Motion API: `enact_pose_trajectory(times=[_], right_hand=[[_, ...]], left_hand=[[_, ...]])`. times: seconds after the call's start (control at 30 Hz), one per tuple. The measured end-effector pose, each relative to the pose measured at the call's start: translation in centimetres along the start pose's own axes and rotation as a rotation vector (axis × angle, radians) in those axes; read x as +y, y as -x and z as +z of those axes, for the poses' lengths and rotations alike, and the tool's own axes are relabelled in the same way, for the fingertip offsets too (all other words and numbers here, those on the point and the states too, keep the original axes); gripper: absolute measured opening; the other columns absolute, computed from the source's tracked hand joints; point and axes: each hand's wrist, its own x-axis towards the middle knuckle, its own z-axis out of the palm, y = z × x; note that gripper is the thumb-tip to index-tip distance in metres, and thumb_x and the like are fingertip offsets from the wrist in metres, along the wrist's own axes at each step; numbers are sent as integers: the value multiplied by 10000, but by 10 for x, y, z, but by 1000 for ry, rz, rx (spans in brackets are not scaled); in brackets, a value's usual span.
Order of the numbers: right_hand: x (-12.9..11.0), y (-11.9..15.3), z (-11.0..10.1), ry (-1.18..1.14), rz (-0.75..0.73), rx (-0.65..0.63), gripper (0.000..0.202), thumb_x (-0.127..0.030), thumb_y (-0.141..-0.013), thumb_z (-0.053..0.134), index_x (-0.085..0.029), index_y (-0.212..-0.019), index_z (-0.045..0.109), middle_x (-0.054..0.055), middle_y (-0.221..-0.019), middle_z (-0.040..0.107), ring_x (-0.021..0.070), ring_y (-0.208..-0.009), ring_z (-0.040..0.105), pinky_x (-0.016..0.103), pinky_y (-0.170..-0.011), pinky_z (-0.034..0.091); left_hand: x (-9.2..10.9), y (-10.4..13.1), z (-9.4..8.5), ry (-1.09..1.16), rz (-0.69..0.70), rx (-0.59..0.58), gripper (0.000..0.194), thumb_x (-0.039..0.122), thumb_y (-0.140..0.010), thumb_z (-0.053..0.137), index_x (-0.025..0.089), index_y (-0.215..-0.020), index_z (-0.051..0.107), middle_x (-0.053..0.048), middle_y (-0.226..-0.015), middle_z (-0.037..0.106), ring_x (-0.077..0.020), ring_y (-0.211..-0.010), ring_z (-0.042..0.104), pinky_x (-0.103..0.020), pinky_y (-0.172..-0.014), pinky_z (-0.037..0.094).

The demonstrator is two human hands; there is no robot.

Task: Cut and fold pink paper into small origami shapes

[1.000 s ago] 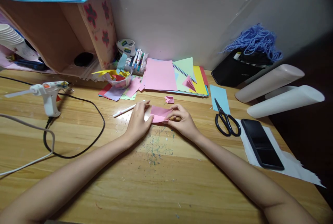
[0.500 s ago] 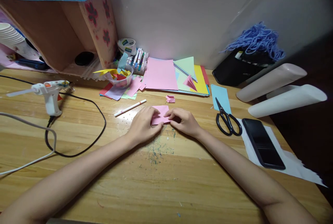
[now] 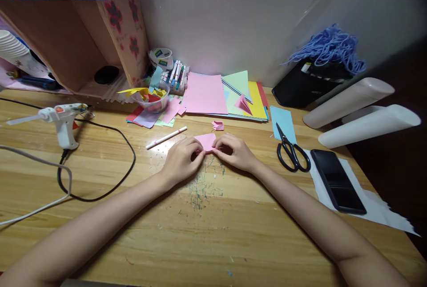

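A small pink paper lies on the wooden table between my two hands. My left hand pinches its near left edge between thumb and fingers. At the near right edge, my right hand grips the same paper with thumb and fingertips. The near edge looks turned up slightly between the thumbs. Just beyond the paper sits a small folded pink piece. To the left is a white marker, lying at a slant.
Black-handled scissors rest partly on blue paper, near a black phone. A glue gun with its cable lies left. Coloured sheets and a plastic bowl stand behind; two white rolls are at right.
Both thumbs have moved up with the near edge of the pink paper, and less of the sheet shows between my hands. The view has shifted slightly.
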Motion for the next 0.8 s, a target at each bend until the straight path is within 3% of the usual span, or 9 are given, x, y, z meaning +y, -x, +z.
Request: enact_pose_trajectory(times=[0.33, 0.8], right_hand=[[2, -2, 4, 136, 33, 40, 114, -265, -860, 509, -191, -779, 539, 68, -922, 564, 200, -893, 500, 334, -783, 415], [5, -4, 16, 460, 126, 84, 181, -354, -843, 529, -187, -772, 535, 96, -862, 534, 249, -823, 458, 376, -712, 417]], left_hand=[[-5, -4, 4, -92, -82, -6, 127, 252, -848, 494, 171, -762, 541, -40, -827, 550, -175, -797, 505, -307, -702, 416], [-5, -4, 9, -259, -117, 10, 196, 295, -871, 463, 157, -735, 496, -62, -875, 517, -188, -822, 487, -311, -675, 411]])
